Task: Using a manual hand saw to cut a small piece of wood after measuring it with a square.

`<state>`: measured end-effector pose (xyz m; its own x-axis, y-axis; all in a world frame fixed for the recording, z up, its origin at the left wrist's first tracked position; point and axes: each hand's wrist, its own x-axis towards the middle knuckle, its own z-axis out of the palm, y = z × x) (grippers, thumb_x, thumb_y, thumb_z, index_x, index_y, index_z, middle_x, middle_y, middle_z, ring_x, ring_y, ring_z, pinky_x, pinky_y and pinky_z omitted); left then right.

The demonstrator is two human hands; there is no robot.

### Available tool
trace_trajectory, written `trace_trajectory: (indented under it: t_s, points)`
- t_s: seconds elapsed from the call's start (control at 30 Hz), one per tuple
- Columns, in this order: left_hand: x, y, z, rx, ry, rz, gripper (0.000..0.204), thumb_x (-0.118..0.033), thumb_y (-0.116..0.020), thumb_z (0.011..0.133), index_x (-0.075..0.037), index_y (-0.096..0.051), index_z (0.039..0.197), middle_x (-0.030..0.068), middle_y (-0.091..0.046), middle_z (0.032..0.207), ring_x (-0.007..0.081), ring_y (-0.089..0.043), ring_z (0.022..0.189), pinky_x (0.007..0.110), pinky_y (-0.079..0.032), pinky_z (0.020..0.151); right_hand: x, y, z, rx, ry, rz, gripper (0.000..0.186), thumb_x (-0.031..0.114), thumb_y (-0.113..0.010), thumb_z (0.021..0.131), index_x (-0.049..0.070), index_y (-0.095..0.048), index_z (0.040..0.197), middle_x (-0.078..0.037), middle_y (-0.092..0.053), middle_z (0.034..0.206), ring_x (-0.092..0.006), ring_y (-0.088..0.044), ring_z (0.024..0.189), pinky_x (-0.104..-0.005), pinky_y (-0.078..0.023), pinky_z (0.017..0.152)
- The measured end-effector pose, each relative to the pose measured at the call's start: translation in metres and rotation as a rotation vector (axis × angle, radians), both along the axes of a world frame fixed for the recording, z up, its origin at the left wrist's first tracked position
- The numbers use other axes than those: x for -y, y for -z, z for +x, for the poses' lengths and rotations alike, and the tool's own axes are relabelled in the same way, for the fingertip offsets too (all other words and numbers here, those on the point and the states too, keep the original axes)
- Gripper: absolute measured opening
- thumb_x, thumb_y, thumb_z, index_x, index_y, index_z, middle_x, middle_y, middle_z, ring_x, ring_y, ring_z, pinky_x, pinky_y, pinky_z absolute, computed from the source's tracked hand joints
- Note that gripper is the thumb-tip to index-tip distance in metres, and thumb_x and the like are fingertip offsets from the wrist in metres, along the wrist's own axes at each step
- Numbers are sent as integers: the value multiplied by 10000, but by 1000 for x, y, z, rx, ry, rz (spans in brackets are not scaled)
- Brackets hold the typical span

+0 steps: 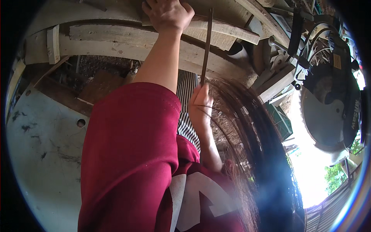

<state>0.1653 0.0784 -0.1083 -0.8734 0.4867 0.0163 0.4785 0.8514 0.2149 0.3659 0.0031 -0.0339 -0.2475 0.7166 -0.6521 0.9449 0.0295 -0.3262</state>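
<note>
My left hand (169,17) rests palm down on a wooden board at the top, thumb out to the right. Its fingers are apart, and the frame's upper edge cuts off some of the tips. Below and to the right, my right hand (201,106) is closed around the lower end of a thin, dark, straight strip (208,44). That strip stands nearly upright in the view, its far end over the boards. I cannot tell whether it is metal or wood. A pale wooden board (228,31) lies just behind it.
A mitre saw with a large round blade (322,116) stands at the right. A long timber beam (116,44) crosses in front of me. At the left is a grey panel (46,147) with a hole. Long hair (266,143) hangs beside my right arm. Wood offcuts (276,83) crowd the upper right.
</note>
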Motion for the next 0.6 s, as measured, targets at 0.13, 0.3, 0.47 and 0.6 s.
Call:
trace_trajectory:
  t_s: [0.13,0.3,0.47,0.6]
  points:
    - [-15,-1,9,33,11,30,464,-222,-541,708,-85,-488,1148,205,-365,1268,352,-315,1191,469,-249,978,-18,12,7,-51,-28,98,264,229,-360,896,-21,-440,925,-236,-521,579,-413,-530,543,-464,-418,467]
    - [-4,-3,-1,12,-8,-9,466,-220,-540,706,-85,-489,1149,204,-362,1272,351,-315,1192,465,-254,976,-12,45,-2,-101,36,111,269,240,-366,895,-8,-462,932,-221,-549,621,-392,-553,565,-446,-438,484]
    - [-1,2,1,11,3,1,472,-224,-534,706,-86,-488,1154,199,-361,1275,354,-311,1195,463,-253,978,5,18,7,33,92,21,254,232,-381,893,7,-489,934,-193,-591,733,-323,-598,669,-387,-470,540]
    - [-4,-1,2,16,3,35,470,-225,-536,703,-87,-492,1150,198,-361,1275,356,-310,1195,463,-253,977,-10,57,7,-177,60,175,238,212,-374,897,2,-479,938,-185,-585,705,-305,-597,630,-386,-454,513]
